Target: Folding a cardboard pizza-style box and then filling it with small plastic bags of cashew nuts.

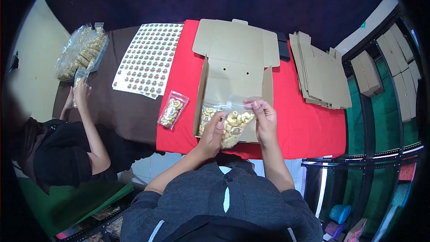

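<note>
My left hand (210, 136) and my right hand (265, 120) hold a clear zip pouch (237, 123) of pale, curved, cashew-like pieces, with a round label on its front. The left fingers and thumb grip its left side; the right ones pinch its upper right corner. The pouch is over the near part of an open brown cardboard box (237, 56), whose lid lies folded back. Inside the box, at its left, lies another filled pouch (207, 114), partly hidden by my left hand. A third pouch (172, 111) lies on the red cloth to the left of the box.
Sheets of round stickers (148, 60) lie left of the box. Flat cardboard boxes (320, 74) are stacked at right, near shelves with folded boxes (366, 74). At far left, a co-worker's hands (80, 93) hold a small pouch beside a heap of filled bags (83, 51).
</note>
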`<move>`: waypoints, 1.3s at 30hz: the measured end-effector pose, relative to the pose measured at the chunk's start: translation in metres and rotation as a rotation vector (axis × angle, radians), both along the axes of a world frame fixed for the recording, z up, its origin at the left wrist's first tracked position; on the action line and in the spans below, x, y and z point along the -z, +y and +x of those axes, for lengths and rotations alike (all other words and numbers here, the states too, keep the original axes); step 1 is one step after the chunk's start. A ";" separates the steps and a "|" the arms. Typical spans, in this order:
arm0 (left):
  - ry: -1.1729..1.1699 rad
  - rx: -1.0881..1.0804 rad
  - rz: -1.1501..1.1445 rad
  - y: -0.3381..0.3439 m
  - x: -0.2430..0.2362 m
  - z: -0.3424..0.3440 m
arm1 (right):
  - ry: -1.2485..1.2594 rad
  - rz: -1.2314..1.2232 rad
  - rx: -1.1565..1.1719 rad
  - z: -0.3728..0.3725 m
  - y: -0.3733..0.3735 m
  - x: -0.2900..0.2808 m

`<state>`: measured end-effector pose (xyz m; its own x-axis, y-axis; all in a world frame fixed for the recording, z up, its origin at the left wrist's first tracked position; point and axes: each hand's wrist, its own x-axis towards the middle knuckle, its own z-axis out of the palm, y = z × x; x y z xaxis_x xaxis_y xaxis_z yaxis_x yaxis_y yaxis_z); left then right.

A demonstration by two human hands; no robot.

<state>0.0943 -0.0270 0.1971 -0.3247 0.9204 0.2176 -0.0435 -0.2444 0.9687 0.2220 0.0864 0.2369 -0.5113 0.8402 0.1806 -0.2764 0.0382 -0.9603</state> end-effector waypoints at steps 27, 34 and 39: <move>-0.048 -0.090 0.033 0.008 -0.046 -0.010 | -0.287 0.387 0.151 0.000 -0.017 -0.006; -0.040 -0.047 -0.004 0.007 -0.035 -0.018 | -0.302 0.373 0.137 0.003 -0.015 -0.008; -0.162 -0.045 -0.029 0.004 -0.037 -0.016 | -0.286 0.365 0.144 0.004 -0.014 -0.009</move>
<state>0.0784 -0.0227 0.2343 -0.3946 0.9092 0.1326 -0.1889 -0.2215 0.9567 0.2260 0.0724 0.2458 -0.4670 0.8136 0.3464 0.0290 0.4056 -0.9136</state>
